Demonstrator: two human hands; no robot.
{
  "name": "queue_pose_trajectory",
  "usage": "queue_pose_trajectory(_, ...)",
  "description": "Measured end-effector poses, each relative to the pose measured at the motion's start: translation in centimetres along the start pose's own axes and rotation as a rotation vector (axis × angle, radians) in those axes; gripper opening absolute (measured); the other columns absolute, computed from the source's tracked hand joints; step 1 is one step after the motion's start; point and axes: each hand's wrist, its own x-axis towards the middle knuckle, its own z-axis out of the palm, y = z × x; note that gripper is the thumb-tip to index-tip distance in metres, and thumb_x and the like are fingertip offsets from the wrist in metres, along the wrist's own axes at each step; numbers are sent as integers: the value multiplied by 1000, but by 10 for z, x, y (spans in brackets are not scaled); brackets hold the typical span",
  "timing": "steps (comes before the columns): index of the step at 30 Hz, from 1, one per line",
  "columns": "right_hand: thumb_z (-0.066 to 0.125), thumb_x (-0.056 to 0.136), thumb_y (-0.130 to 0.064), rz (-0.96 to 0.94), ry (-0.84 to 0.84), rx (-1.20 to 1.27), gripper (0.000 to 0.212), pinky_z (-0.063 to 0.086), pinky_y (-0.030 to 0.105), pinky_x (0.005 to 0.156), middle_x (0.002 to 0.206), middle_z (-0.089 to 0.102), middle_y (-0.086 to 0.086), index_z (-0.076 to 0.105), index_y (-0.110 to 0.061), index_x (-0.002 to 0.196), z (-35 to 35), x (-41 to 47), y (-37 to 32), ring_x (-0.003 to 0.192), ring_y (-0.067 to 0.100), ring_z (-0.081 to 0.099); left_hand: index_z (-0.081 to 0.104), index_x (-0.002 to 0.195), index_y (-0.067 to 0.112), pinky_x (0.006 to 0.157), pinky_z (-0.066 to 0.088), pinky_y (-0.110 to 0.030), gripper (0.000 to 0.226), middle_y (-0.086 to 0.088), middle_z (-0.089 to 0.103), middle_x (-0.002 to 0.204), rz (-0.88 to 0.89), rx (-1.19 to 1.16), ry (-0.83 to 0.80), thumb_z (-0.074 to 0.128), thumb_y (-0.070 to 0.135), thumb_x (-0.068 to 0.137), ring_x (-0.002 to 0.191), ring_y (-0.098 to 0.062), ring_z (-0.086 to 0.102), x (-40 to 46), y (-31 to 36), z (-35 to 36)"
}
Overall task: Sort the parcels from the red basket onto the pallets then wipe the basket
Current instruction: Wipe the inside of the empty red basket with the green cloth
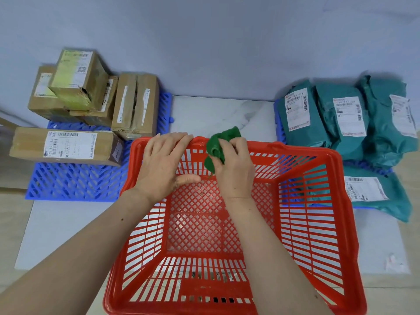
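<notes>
Wiping is in hand: the red basket (295, 148) sits empty on the worktop. The left hand (163, 164) lays straight fingers on its far rim, and the right hand (234, 169) has its fingers clamped on a green cloth (218, 146) there. The next move is probably a sweep along the rim and walls.

Cardboard boxes (66, 145): 5 on the left, 4 stacked far + 1 long one near. Teal mailer bags (297, 112): 4 w/ labels showing on the right, 3 far, 1 near. Blue pallets: 2, left pallet (75, 180) & right pallet (278, 123). Red basket (272, 145): 1. Green cloth (216, 146): 1. Hands: 2, left hand (163, 164), right hand (234, 169).
</notes>
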Motion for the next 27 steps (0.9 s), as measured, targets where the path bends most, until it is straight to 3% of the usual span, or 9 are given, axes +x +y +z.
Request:
queue_pose_trajectory(5, 84, 79, -23, 258, 105, -64, 38, 51, 23, 59, 109, 60, 7, 70, -14, 113, -14, -12, 28, 89, 19, 62, 38, 145, 18, 116, 16, -47, 94, -6, 47, 142, -11, 8, 4, 38, 82, 76, 134, -25, 37, 0, 0, 2)
queue_pose_trajectory(9, 82, 80, -12, 417, 240, 63, 33, 55, 25, 69, 118, 53, 14, 62, -8, 107, -12, -15, 29, 99, 19, 59, 40, 144, 16, 116, 14, -45, 95, -6, 47, 141, -5, 18, 14, 38, 83, 77, 133, -25, 37, 0, 1, 4)
queue_pose_trajectory(11, 81, 80, -10, 397, 190, 106, 27, 44, 7, 74, 113, 57, 14, 63, -5, 99, -4, -16, 23, 94, 7, 51, 40, 144, 16, 116, 15, -46, 95, -7, 47, 140, -17, 16, 21, 40, 82, 76, 133, -26, 38, 0, 0, 5)
queue_pose_trajectory(13, 81, 80, -10, 408, -6, 167, 22, 39, 2, 71, 107, 60, 7, 64, -9, 94, 3, -24, 21, 90, 4, 50, 41, 143, 15, 116, 15, -46, 95, -8, 48, 139, -21, 35, 30, 42, 81, 75, 132, -26, 38, 1, 2, 7)
queue_pose_trajectory(15, 79, 81, -11, 598, -90, 313, 20, 45, 8, 76, 102, 63, -2, 63, -16, 91, 0, -39, 23, 90, 8, 58, 41, 143, 13, 116, 14, -45, 96, -8, 48, 138, -22, 43, 29, 43, 81, 75, 131, -25, 38, 0, 3, 7)
queue_pose_trajectory(19, 74, 87, -11, 1182, 245, 716, 26, 57, 27, 83, 102, 66, -7, 57, -30, 92, -21, -48, 41, 98, 10, 66, 41, 142, 14, 116, 11, -44, 96, -8, 48, 138, -15, 38, 28, 42, 82, 75, 131, -26, 38, 1, 2, 7)
queue_pose_trajectory(23, 65, 93, -2, 1263, 533, 1162, 26, 57, 47, 93, 115, 62, 0, 57, -22, 108, -21, -25, 49, 108, 21, 64, 42, 142, 14, 118, 10, -47, 95, -8, 47, 137, -24, 17, 37, 42, 82, 76, 133, -27, 38, 1, 3, 9)
queue_pose_trajectory(25, 64, 92, 2, 1273, 500, 1156, 27, 57, 45, 93, 111, 63, 1, 57, -21, 105, -11, -12, 32, 105, 21, 65, 41, 143, 14, 118, 9, -48, 96, -8, 46, 138, -14, 0, 24, 41, 82, 75, 134, -27, 37, 0, 2, 8)
queue_pose_trajectory(27, 70, 87, 2, 1329, 334, 1046, 29, 58, 41, 92, 105, 67, 1, 61, -25, 95, -1, -8, 4, 103, 24, 68, 38, 144, 16, 118, 8, -49, 96, -7, 45, 140, -8, -22, 9, 40, 82, 76, 136, -27, 34, 0, 1, 7)
